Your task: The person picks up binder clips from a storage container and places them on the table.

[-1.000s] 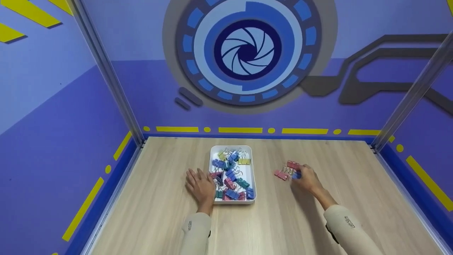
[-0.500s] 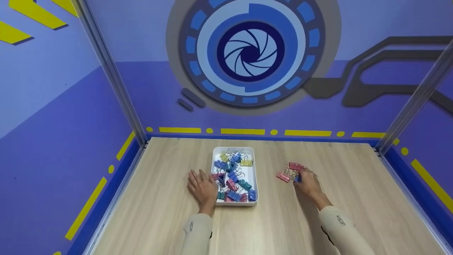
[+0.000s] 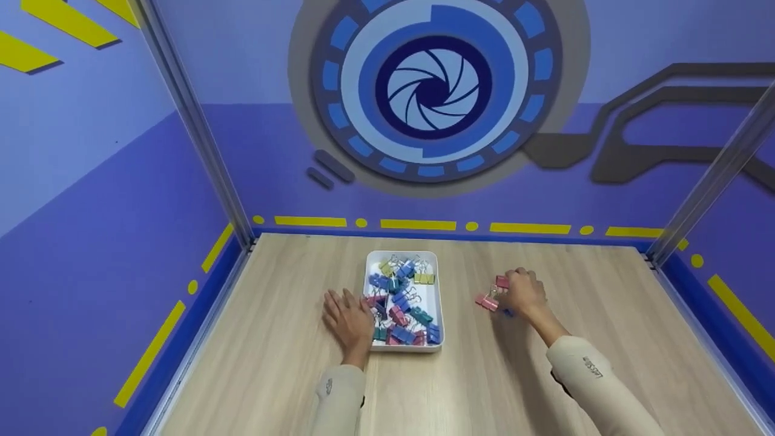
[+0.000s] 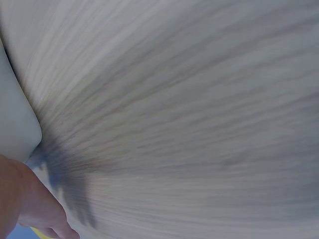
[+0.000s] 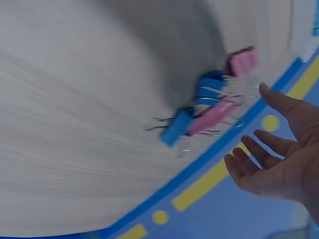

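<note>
Right hand (image 3: 524,295) over binder clips (image 3: 487,302), sleeve (image 3: 602,386) apparently lettered "LetsSlim"

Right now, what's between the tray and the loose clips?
Just bare table between the tray and the loose clips; the head view shows it.

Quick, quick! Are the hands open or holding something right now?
Left hand: open, fingers spread beside the white tray.
Right hand: open, holding nothing, near the loose binder clips.

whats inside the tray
Blue, green, red and yellow binder clips lie in the tray; anything under them is hidden, and the left hand covers part of its left side.
</note>
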Demonstrator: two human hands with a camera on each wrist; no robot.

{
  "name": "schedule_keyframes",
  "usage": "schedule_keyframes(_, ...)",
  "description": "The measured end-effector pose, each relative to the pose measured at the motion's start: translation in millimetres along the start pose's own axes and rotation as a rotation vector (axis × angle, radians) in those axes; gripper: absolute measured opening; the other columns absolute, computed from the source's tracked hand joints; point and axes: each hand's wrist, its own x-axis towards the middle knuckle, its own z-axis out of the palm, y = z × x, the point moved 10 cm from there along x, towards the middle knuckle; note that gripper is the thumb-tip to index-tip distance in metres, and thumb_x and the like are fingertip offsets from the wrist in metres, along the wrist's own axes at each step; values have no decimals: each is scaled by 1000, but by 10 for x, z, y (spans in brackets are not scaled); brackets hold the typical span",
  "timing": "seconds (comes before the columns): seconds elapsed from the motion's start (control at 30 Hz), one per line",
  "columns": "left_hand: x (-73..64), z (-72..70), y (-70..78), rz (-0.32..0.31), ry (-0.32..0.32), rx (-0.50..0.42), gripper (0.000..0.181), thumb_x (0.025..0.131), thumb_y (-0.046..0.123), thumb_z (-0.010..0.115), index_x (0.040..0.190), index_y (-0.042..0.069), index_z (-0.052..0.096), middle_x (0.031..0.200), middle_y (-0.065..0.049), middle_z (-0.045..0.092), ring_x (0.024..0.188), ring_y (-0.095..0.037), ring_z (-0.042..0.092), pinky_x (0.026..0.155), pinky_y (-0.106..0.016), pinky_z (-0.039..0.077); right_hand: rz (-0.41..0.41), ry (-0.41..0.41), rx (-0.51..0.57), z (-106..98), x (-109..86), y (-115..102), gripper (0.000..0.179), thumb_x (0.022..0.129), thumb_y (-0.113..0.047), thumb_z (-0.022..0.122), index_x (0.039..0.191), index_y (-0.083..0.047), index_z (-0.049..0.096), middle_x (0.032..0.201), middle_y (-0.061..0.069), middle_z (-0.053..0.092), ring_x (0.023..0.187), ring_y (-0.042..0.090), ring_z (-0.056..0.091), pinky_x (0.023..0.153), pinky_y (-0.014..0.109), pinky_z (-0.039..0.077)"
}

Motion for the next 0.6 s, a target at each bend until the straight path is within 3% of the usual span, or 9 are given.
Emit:
schedule_keyframes(0.1, 22, -26, 15, 6, 10, -8, 57, 106, 36, 45, 150, 0, 47, 164, -28, 29, 156, -43, 21, 124, -64, 18, -62, 43, 19, -91, 35, -322, 60, 83, -20, 84, 131, 9, 61, 134, 34, 59, 125, 54, 54, 100, 70, 44)
schedule_keyframes(0.23, 41, -35, 25, 5, 4, -1, 57, 106, 36, 45, 151, 0, 47, 165, -27, 29, 156, -43, 20, 124, -63, 17, -155, 26, 86, -69, 41, -810, 69, 79, -24, 88, 136, 3, 59, 141, 30, 56, 130, 50, 52, 106, 69, 42)
schedule_keyframes(0.43, 25, -23, 34, -1, -14, 1, 57, 107, 36, 45, 152, 1, 46, 166, -24, 29, 157, -43, 18, 125, -63, 16, -298, -23, 212, 99, -96, -1442, 70, 76, -18, 90, 136, -1, 60, 140, 27, 55, 131, 47, 50, 110, 67, 38)
schedule_keyframes(0.6, -9, -22, 31, -1, -14, 26, 56, 107, 37, 45, 152, 2, 46, 165, -23, 31, 156, -44, 21, 124, -63, 18, -440, -11, 165, 322, -261, -1817, 64, 76, -19, 90, 131, -3, 63, 135, 25, 60, 124, 45, 56, 103, 64, 47)
